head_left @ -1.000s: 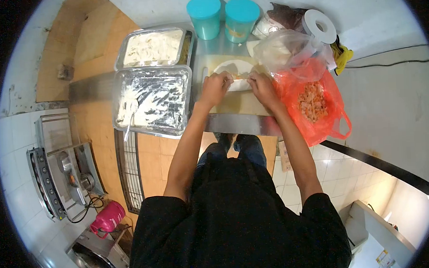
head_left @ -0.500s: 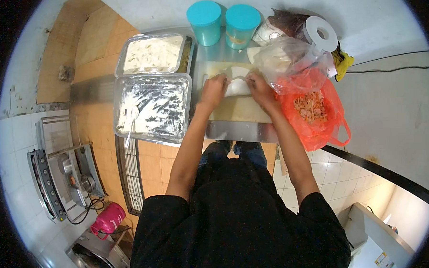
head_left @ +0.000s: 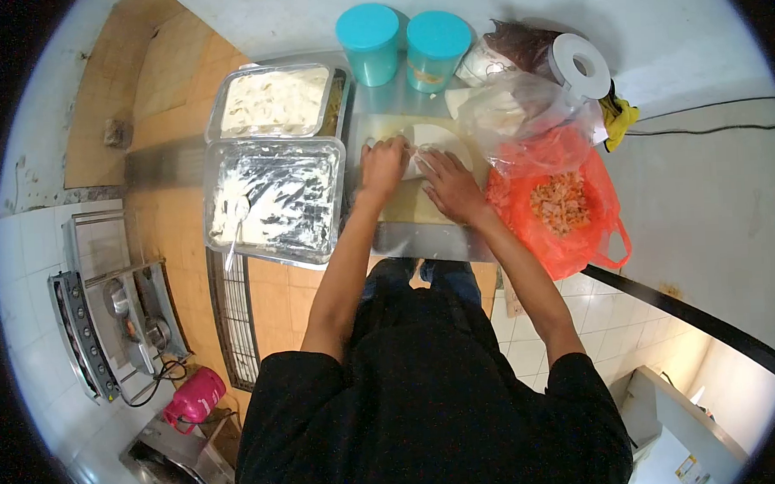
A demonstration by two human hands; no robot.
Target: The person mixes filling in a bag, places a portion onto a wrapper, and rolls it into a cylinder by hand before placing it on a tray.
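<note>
A thin round white wrapper (head_left: 442, 138) lies on the pale cutting board (head_left: 412, 208), its near edge folded over. My left hand (head_left: 385, 166) pinches the wrapper's left part with bent fingers. Beside it, my right hand (head_left: 452, 185) rests on the wrapper near its middle, palm down and fingers spread. What lies inside the fold is hidden. Right of the board, an orange plastic bag (head_left: 606, 189) holds a chopped filling (head_left: 560, 203).
Two trays stand at the left, one smeared with white paste and holding a spoon (head_left: 240, 215). Teal-lidded containers (head_left: 368, 48) are at the back, with a clear plastic bag (head_left: 529, 115) and a tape roll (head_left: 579, 65) to their right.
The wrapper's near edge, lifted between both hands, now lies folded over. My right hand has moved left toward my left hand and opened flat. The view has tilted slightly.
</note>
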